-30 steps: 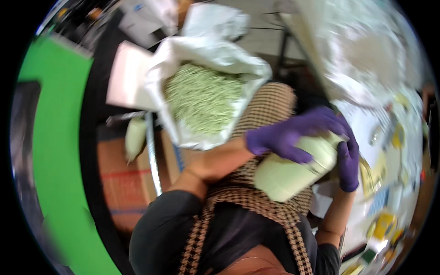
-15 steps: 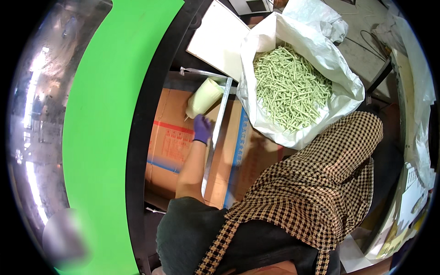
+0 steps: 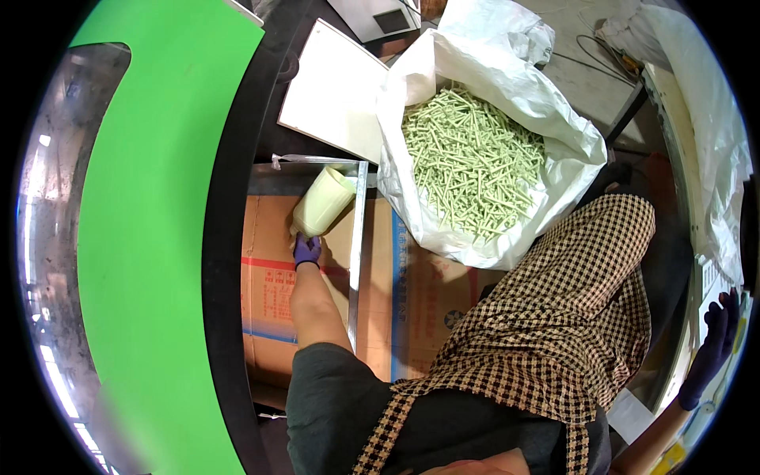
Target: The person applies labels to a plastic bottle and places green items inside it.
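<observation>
A bench (image 3: 673, 131) borders the crowded work area on the right, and a curved green surface (image 3: 150, 174) runs down the left. Nearest, the checked apron (image 3: 546, 324) covers the person's lap, with nothing resting on it now; a second ago both hands held a pale container over it.

The right hand (image 3: 712, 344), gloved in dark purple, is back in view at the far right edge, fingers spread and holding nothing that shows. The left hand (image 3: 307, 250) has moved on from just short of the pale green cylinder (image 3: 324, 202) and meets its narrow lower end. Whether the fingers close firmly there cannot be told. That puts the cylinder within grasp, though it does not appear lifted: it lies tilted above the cardboard (image 3: 273, 309), its open end up and to the right, beside the metal rail (image 3: 358, 253).

Farther on, a white sack (image 3: 582, 150) stands open, full of thin green sticks (image 3: 471, 162). Beyond the rail, a white panel (image 3: 332, 95) leans near the sack, and cables (image 3: 606, 55) trail over the grey floor (image 3: 590, 95).
</observation>
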`<action>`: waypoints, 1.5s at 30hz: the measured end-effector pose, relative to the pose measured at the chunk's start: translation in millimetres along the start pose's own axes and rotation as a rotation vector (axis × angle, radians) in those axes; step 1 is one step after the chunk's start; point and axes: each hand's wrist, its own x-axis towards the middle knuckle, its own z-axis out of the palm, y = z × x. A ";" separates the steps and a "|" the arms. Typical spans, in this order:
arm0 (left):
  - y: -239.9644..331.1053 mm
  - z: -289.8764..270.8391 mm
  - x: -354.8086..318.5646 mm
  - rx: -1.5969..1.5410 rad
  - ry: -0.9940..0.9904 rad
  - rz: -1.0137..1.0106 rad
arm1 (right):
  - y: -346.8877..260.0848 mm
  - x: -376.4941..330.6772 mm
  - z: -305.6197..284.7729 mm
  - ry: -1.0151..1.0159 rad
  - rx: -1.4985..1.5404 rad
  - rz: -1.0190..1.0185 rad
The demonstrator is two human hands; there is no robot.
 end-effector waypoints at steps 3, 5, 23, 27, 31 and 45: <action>-3.2 5.5 -8.3 0.012 0.071 -0.043 | -0.2 -4.4 25.5 -0.050 -0.058 -0.044; -43.0 52.7 -38.6 0.266 0.353 -0.170 | -39.9 -23.8 41.5 -0.109 -0.140 -0.078; -12.1 146.7 -322.6 0.229 -0.454 0.090 | -114.5 -73.4 221.4 -0.632 0.196 -0.581; -55.1 216.6 -408.8 0.256 -0.573 -0.177 | -101.0 -83.3 242.2 -0.685 0.350 -0.526; -95.7 254.7 -438.6 0.379 -0.720 -0.212 | -82.8 -91.7 239.3 -0.635 0.691 -0.177; -137.8 255.2 -484.1 0.697 -1.063 0.582 | -28.9 -83.6 219.2 -0.340 0.677 0.265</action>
